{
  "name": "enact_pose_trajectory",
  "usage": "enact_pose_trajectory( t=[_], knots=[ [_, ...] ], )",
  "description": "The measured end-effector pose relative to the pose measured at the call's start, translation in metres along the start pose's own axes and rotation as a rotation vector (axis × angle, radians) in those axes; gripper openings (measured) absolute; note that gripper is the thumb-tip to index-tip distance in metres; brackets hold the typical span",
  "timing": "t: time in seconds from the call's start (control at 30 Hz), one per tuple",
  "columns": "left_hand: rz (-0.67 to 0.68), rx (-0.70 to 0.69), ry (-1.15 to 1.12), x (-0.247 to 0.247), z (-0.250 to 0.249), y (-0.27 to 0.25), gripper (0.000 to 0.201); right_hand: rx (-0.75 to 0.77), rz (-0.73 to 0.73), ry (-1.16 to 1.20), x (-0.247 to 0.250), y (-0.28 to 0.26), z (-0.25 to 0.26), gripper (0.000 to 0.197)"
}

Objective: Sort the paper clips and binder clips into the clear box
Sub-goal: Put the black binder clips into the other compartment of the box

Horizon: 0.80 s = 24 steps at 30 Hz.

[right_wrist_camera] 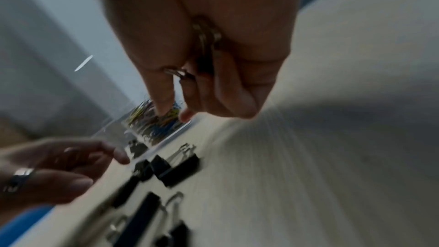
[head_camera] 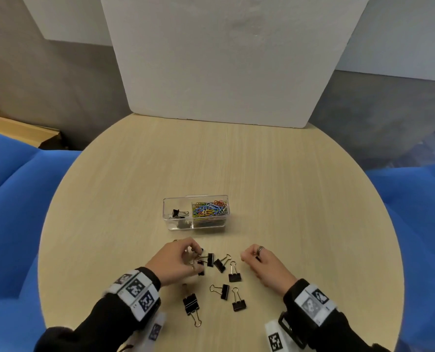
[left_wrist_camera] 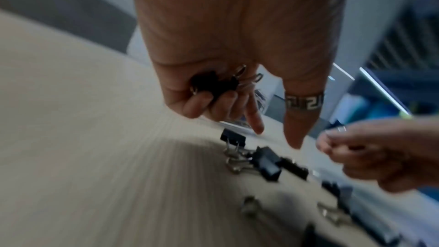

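The clear box point(head_camera: 170, 209) stands mid-table. Its left compartment holds a few black binder clips point(head_camera: 178, 213) and its right compartment a heap of coloured paper clips point(head_camera: 210, 209). Several loose black binder clips point(head_camera: 221, 264) lie on the table in front of it, between my hands. My left hand point(head_camera: 194, 252) is over the left of this cluster. Its curled fingers grip binder clips point(left_wrist_camera: 213, 85) against the palm, while index and thumb point down at a clip point(left_wrist_camera: 232, 138). My right hand point(head_camera: 246, 257) hovers to the right, fingers curled round binder clips point(right_wrist_camera: 204, 59).
The round wooden table point(head_camera: 300, 186) has a white foam board point(head_camera: 224, 59) standing at its far edge. Blue seats point(head_camera: 13, 199) flank it on both sides. A larger binder clip point(head_camera: 191, 304) lies nearest me, by my left wrist.
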<state>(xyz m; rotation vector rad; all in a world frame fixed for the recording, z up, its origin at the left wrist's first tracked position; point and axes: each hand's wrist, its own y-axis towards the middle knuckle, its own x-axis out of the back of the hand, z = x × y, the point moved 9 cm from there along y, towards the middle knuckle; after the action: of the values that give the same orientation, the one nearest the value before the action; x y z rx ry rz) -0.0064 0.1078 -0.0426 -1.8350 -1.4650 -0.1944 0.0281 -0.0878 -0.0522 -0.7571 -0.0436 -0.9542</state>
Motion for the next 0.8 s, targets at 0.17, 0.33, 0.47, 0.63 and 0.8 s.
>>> enact_pose_trajectory(
  t=[0.17, 0.33, 0.47, 0.63, 0.8],
  knots=[
    [0.054, -0.059, 0.403, -0.021, -0.001, -0.002, 0.040, -0.052, -0.038, -0.634, -0.012, -0.013, -0.004, 0.050],
    [0.089, -0.077, 0.472, -0.032, -0.004, -0.002, 0.037, -0.025, -0.069, -0.736, -0.019, -0.015, 0.000, 0.040],
    [0.096, -0.081, 0.501, -0.033, -0.005, -0.004, 0.038, 0.006, -0.072, -0.749, -0.019, -0.015, 0.000, 0.035],
    [0.123, -0.118, 0.640, -0.035, -0.016, -0.007, 0.040, 0.017, -0.122, -0.823, -0.019, -0.012, 0.002, 0.053],
    [0.113, -0.138, 0.649, -0.035, -0.021, -0.011, 0.049, 0.025, -0.152, -0.904, -0.021, -0.007, 0.004, 0.070]
  ],
)
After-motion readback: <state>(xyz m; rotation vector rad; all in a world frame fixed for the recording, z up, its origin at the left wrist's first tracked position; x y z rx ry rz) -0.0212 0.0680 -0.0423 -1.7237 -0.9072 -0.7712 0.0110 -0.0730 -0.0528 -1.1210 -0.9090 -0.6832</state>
